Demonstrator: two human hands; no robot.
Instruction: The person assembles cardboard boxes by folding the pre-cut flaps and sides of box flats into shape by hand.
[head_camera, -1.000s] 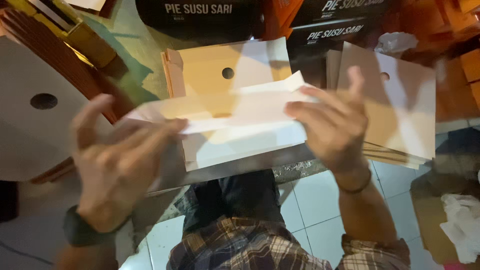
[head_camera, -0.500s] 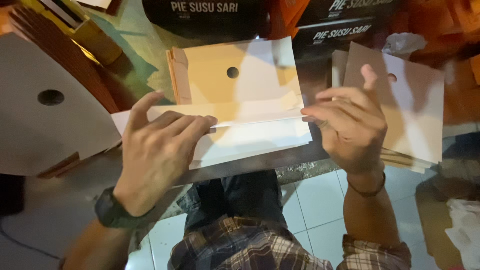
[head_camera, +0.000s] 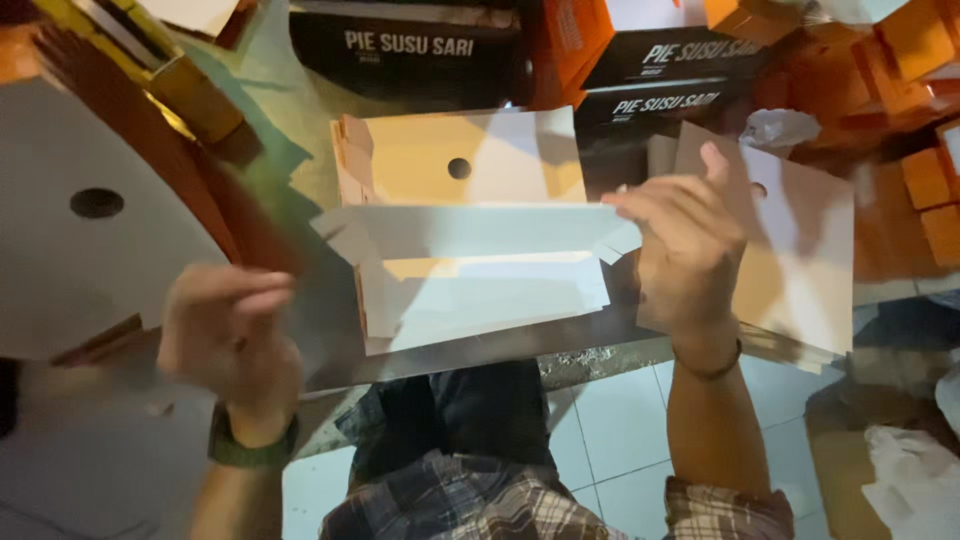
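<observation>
- Two bare hands work over a grey table (head_camera: 470, 352) crowded with flat cardboard, seen from above.
- Largest at the left lies a big white flat cardboard sheet with a round black hole (head_camera: 90, 250), resting on a stack of brown-edged sheets.
- At the right lies a second white flat cardboard sheet with a hole (head_camera: 800, 260), partly hidden by the right hand and tinted orange by the light.
- Along the far edge stand black printed cartons (head_camera: 410, 50), and orange cartons (head_camera: 900, 60) pile up in the far right corner.
- In the middle sits the white unfolded box blank with an orange inner face and a small round hole (head_camera: 470, 230); its far panel stands up toward the cartons, a long white flap crosses the middle, and the near panel lies flat on the table.
- Right hand (head_camera: 690, 250): its fingers are spread and rest on the right end of the long flap, thumb pointing away, a dark band on the wrist; no pinching grip shows.
- Left hand (head_camera: 230, 335): blurred, lifted just left of the box blank and apart from it, fingers loosely curled and holding nothing, a dark watch on the wrist.
- Below the table edge show a plaid shirt (head_camera: 470, 500) and white floor tiles (head_camera: 600, 430).
</observation>
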